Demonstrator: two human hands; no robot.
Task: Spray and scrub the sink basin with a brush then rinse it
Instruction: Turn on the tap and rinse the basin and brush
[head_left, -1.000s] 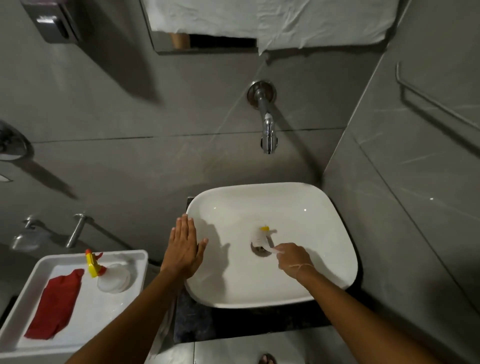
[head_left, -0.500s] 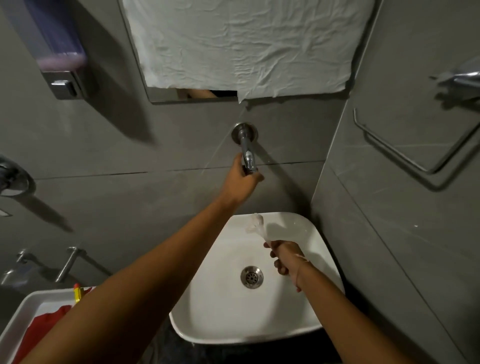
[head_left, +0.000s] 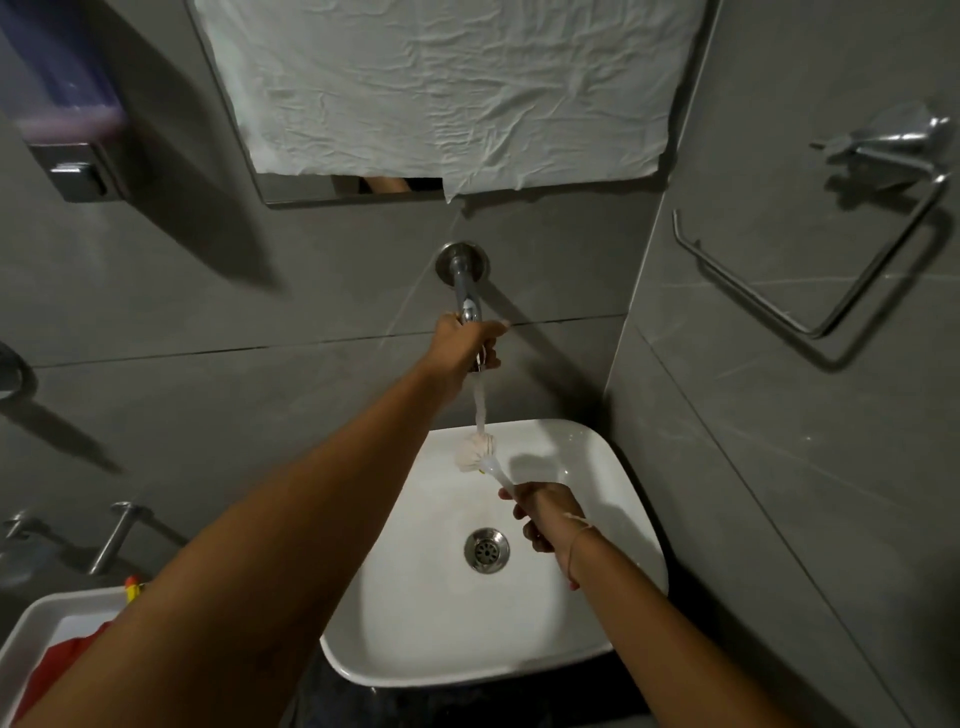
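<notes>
A white square sink basin (head_left: 582, 613) with a metal drain (head_left: 486, 550) sits against the grey wall. A chrome wall tap (head_left: 464, 283) juts out above it. My left hand (head_left: 460, 345) is wrapped around the tap's spout end, and a stream of water (head_left: 480, 408) falls from it. My right hand (head_left: 543, 512) grips the clear handle of a small white brush (head_left: 477, 453) over the basin. The brush head is held up under the running water.
A white tray (head_left: 36, 623) at the lower left holds a red cloth (head_left: 62, 654) and a yellow-topped spray bottle (head_left: 132, 587). A soap dispenser (head_left: 67, 119) hangs at the upper left, a paper-covered mirror (head_left: 441, 88) above the tap, a towel ring (head_left: 810, 291) on the right wall.
My left hand left the basin rim and reached up to the tap, and water now runs. My right hand lifted the brush from the drain up under the stream.
</notes>
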